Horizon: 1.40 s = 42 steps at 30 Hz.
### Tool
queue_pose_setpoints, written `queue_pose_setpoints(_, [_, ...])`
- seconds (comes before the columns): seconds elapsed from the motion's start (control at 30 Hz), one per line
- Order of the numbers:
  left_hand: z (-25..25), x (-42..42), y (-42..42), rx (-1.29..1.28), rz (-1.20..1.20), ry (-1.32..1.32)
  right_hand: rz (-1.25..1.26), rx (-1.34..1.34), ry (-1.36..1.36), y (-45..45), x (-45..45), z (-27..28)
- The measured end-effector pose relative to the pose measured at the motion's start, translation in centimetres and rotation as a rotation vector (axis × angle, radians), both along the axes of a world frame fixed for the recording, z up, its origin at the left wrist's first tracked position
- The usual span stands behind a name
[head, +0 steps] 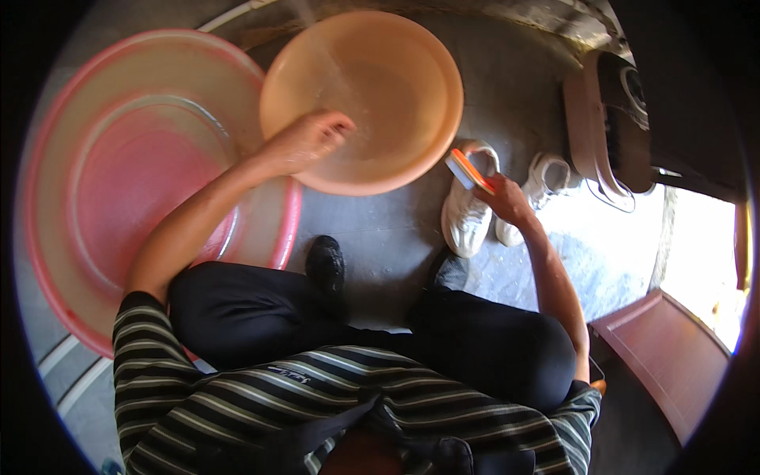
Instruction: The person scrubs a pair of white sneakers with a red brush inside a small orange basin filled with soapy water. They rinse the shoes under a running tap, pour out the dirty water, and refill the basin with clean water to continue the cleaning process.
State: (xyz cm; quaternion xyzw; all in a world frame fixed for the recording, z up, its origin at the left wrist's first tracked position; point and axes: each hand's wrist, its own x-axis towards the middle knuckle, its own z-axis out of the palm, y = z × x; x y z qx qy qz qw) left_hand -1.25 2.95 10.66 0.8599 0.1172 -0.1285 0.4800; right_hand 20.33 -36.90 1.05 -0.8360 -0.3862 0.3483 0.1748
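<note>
My left hand [320, 138] is over the near left part of an orange plastic basin [454, 77]. Its fingers are curled and slightly blurred, with nothing visible in them. Water [335, 68] streams into this basin from the top edge of the view. In my right hand [507, 199] is a scrubbing brush [466, 169] with an orange handle and pale bristles. The brush is above a white shoe [469, 219] on the floor and hides part of it. A second white shoe [543, 175] lies just right of it, partly behind my right hand.
A large pink tub [148, 160] stands at left, partly under my left arm. To the far right are a dark appliance-like object [611, 119] and a reddish-brown panel [665, 356]. Bright light falls on the grey floor [368, 222] at right. Pale pipes [83, 380] run at lower left.
</note>
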Motion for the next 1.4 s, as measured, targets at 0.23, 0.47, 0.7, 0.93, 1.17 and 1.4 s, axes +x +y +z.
queue_pose_setpoints(0.23, [-2.0, -1.7, -1.6, 0.236, -0.509, 0.172, -0.371, 0.065, 0.104, 2.2, 0.7, 11.7])
queue_pose_setpoints(0.47, [-2.1, -2.8, -1.1, 0.254, -0.684, 0.404, -0.189, 0.25, 0.06, 12.6, 2.1, 19.4])
queue_pose_setpoints(0.7, [-4.0, -6.3, -1.8, 0.341, -0.429, 0.12, -0.153, 0.268, 0.268, 24.8, 1.8, 11.1])
queue_pose_setpoints(0.93, [-3.4, -7.8, -3.1, 0.328, -0.246, 0.127, -0.059, 0.273, 0.194, 30.3, -1.4, -3.9])
queue_pose_setpoints(1.17, [-2.2, -5.5, -3.7, 0.194, -0.196, 0.257, -0.174, 0.218, 0.192, 17.9, 4.6, 9.1])
queue_pose_setpoints(1.4, [-1.7, -4.7, -5.1, 0.138, -0.246, 0.25, -0.192, -0.013, -0.24, -3.0, 8.6, 6.0])
